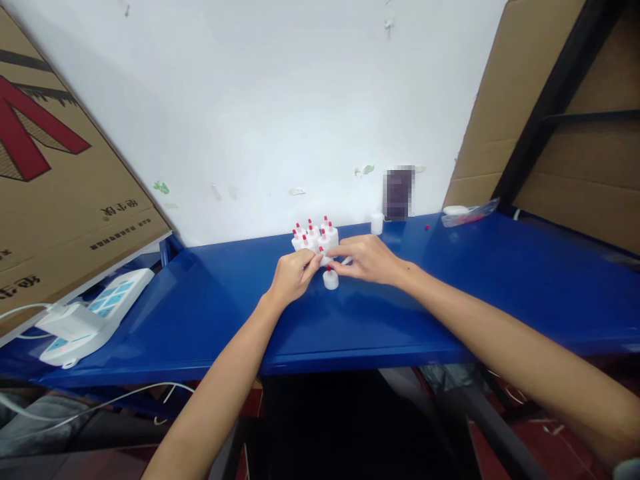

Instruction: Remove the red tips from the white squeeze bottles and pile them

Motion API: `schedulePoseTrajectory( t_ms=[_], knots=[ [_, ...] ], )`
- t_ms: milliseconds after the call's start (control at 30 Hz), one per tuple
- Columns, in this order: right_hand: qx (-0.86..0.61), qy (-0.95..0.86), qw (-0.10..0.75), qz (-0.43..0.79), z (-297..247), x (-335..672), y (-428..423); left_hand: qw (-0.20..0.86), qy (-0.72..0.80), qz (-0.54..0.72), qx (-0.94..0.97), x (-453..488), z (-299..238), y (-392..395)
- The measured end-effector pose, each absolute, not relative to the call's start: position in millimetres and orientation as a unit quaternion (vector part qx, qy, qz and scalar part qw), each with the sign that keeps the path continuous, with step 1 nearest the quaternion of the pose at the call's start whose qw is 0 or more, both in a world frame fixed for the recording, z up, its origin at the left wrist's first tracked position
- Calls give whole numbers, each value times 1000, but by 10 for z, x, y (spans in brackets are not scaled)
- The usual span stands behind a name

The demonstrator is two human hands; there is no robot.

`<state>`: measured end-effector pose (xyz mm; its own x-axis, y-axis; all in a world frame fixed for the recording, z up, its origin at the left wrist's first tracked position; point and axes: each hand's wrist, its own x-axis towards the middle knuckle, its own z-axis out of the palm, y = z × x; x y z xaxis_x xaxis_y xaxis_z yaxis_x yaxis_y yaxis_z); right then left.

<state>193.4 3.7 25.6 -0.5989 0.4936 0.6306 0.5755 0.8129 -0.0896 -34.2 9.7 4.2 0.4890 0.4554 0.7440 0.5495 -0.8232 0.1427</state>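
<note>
A small white bottle (326,261) with a red tip is between my two hands, partly covered by fingers. My left hand (294,275) is closed, with its thumb and index finger pinching the bottle's left side. From the right, my right hand (367,259) reaches in with bent thumb and index finger at the same bottle. A white sliver (347,261) shows between those fingers; what it belongs to is unclear. Just below the fingertips, another red-tipped white bottle (331,281) stands upright on the blue table. Behind my hands, several similar bottles (311,235) stand in a tight cluster.
By the wall are a white cylindrical container (377,224) and a blurred dark rectangle (399,193). A small red piece (427,228) and a clear plastic bag (473,215) lie on the right. At left, a white power strip (107,317) rests beside a cardboard panel (65,173).
</note>
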Motion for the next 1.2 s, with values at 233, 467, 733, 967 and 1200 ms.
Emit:
schedulePoseTrajectory(
  t_ms=[233, 467, 733, 967, 1200],
  knots=[
    [-268, -909, 318, -23, 267, 1948, 22, 56, -300, -409, -860, -340, 16, 116],
    [-288, -920, 263, 24, 306, 1925, -36, 41, -310, -391, -866, -340, 15, 115],
    [-305, -917, 255, 15, 309, 1938, -29, 37, -313, -391, -864, -333, 7, 100],
    [-302, -922, 240, 19, 325, 1944, -40, 35, -309, -382, -870, -324, 1, 94],
    [-322, -924, 207, 9, 303, 1928, -37, 37, -316, -369, -873, -343, -5, 120]
  ],
)
